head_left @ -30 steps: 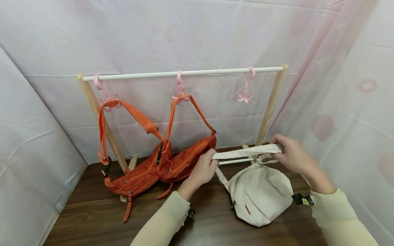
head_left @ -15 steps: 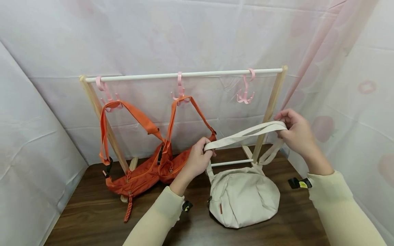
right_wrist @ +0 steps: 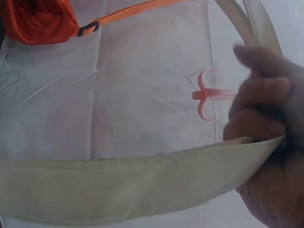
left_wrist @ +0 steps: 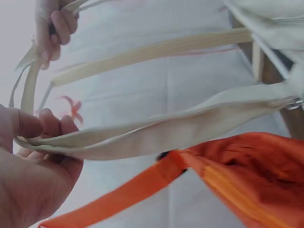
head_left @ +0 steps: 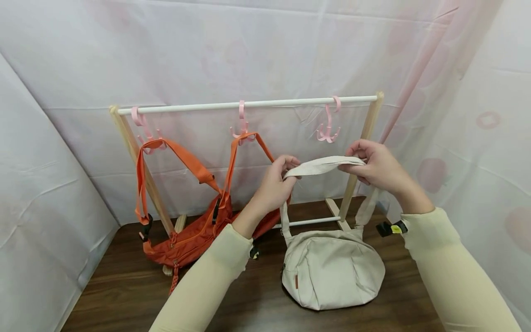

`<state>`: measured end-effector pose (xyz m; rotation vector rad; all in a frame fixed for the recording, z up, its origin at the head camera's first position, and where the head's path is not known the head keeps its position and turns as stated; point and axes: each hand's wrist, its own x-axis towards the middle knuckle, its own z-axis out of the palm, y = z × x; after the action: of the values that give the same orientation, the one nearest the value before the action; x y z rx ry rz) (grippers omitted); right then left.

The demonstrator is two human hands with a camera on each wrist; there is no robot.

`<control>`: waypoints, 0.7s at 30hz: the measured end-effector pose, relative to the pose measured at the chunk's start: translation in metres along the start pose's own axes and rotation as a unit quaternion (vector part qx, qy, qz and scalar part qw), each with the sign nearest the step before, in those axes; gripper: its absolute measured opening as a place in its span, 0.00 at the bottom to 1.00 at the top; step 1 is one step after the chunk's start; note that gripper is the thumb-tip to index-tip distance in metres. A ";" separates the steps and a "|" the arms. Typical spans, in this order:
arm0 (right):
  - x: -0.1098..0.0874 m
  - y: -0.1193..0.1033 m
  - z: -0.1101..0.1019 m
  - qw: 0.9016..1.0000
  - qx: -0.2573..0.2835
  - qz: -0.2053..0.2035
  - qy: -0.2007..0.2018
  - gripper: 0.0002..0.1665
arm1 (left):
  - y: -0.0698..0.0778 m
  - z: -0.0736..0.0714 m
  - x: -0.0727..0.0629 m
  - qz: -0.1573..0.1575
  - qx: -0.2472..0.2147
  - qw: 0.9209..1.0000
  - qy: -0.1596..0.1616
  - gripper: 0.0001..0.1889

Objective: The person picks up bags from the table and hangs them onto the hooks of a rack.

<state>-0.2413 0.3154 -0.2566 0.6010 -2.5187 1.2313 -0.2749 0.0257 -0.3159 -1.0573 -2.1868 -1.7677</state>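
A cream shoulder bag [head_left: 332, 272] with a small red-brown tag rests on the dark wooden table. Its doubled strap [head_left: 321, 166] is stretched above it between both hands. My left hand [head_left: 275, 184] grips the strap's left end, thumb against curled fingers. At the other end my right hand [head_left: 375, 168] pinches the strap, just below the right-hand pink hook [head_left: 328, 129], which bears nothing. In the right wrist view the strap [right_wrist: 123, 190] runs into curled fingers. The left wrist view shows the strap [left_wrist: 180, 130] passing through my left palm and down toward the bag.
A white rail [head_left: 282, 102] on wooden posts carries several pink hooks. Two orange bags hang by their straps from the left hook [head_left: 143, 124] and the middle hook [head_left: 242, 122]; the left bag [head_left: 186, 244] is close to my left forearm. Pale curtains surround the table [head_left: 124, 286].
Both hands have risen toward the right-hand hook, lifting the strap and drawing closer together. The cream bag has shifted left and turned to face forward, its base still on the table.
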 end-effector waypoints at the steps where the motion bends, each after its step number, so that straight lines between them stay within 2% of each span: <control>1: 0.002 0.000 -0.001 1.000 0.000 0.003 -0.015 0.15 | 0.003 -0.001 0.005 0.000 -0.003 1.000 -0.006 0.17; 5: 0.010 -0.001 -0.007 0.998 0.010 0.016 -0.065 0.12 | 0.013 -0.007 0.022 -0.014 -0.007 0.999 -0.030 0.20; 7: 0.014 -0.002 -0.011 0.997 0.011 0.016 -0.080 0.09 | 0.015 -0.011 0.027 -0.023 0.006 0.999 -0.042 0.21; 10: 0.018 -0.002 -0.016 0.996 -0.018 -0.004 -0.088 0.06 | 0.016 -0.015 0.031 -0.025 0.031 0.997 -0.063 0.18; 13: 0.022 -0.003 -0.019 0.994 -0.047 -0.031 -0.089 0.07 | 0.015 -0.016 0.034 -0.019 0.060 0.996 -0.070 0.14; 17: 0.026 -0.006 -0.019 0.993 -0.076 -0.056 -0.073 0.08 | 0.015 -0.017 0.039 -0.019 0.089 0.994 -0.054 0.17; 21: 0.030 -0.012 -0.019 0.992 -0.108 -0.066 -0.028 0.06 | 0.020 -0.018 0.047 -0.019 0.116 0.993 -0.023 0.15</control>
<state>-0.2609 0.3166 -0.2240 0.7445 -2.5649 0.8936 -0.3039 0.0311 -0.2705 -1.0176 -2.3832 -1.4690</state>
